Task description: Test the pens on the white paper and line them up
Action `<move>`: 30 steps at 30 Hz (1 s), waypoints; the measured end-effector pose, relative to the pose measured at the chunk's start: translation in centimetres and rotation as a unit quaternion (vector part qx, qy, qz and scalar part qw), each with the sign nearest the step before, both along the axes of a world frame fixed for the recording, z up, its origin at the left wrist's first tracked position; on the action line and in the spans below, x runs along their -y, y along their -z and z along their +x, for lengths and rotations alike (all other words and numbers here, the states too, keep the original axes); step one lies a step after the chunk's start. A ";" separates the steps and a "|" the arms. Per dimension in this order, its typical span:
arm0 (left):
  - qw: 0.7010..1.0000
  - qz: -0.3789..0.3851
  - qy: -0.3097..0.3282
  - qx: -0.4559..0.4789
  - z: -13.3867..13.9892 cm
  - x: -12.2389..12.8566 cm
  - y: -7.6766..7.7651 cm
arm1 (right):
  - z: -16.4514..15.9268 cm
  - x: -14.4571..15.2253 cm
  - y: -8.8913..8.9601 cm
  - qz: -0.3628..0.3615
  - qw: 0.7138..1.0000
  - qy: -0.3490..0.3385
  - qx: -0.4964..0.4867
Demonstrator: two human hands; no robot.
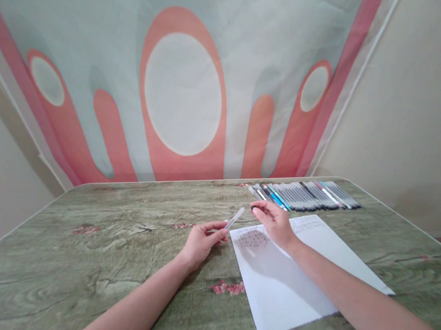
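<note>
My left hand [203, 240] pinches a clear, whitish pen [235, 218], which points up and to the right. Just right of the pen's upper end, my right hand [272, 221] has thumb and fingers closed on a small black pen cap [254, 208]. Pen and cap are apart. Beneath my right hand and forearm lies a white sheet of paper [286, 299] with rows of small dark handwriting along its far edge; the forearm hides part of it.
A long row of pens [304, 196], mostly clear with dark ends and a few blue or black, lies along the far right of the wood-patterned table [122, 261]. Behind the table hangs a grey backdrop [247, 33] with coral shapes. A plain wall [434, 112] stands at right.
</note>
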State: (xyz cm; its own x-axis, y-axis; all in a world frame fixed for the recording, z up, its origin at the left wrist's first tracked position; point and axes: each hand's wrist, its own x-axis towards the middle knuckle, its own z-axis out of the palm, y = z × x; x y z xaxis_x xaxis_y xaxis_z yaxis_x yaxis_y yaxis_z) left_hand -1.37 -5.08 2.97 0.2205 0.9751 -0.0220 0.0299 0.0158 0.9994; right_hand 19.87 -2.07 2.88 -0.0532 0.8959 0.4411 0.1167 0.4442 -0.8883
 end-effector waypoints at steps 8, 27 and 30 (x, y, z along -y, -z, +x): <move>1.000 0.017 0.004 -0.015 0.1 0.1 0.0 | -0.5 0.6 -0.4 0.012 0.999 -0.019 0.039; 0.999 0.036 0.016 -0.038 -0.1 0.0 0.3 | -0.1 1.3 -1.5 0.128 0.981 -0.031 0.139; 0.998 0.036 0.016 -0.043 -0.1 0.0 0.4 | -0.1 1.3 -1.3 0.129 0.982 -0.028 0.138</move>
State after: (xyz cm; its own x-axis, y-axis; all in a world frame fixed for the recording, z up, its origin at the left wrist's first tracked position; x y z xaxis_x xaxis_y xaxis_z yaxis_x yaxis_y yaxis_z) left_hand -1.45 -5.04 2.59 0.2519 0.9673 0.0280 0.1149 -0.0586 0.9916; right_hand 19.80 -3.34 4.23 -0.2482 0.7489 0.6145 0.3053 0.6625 -0.6841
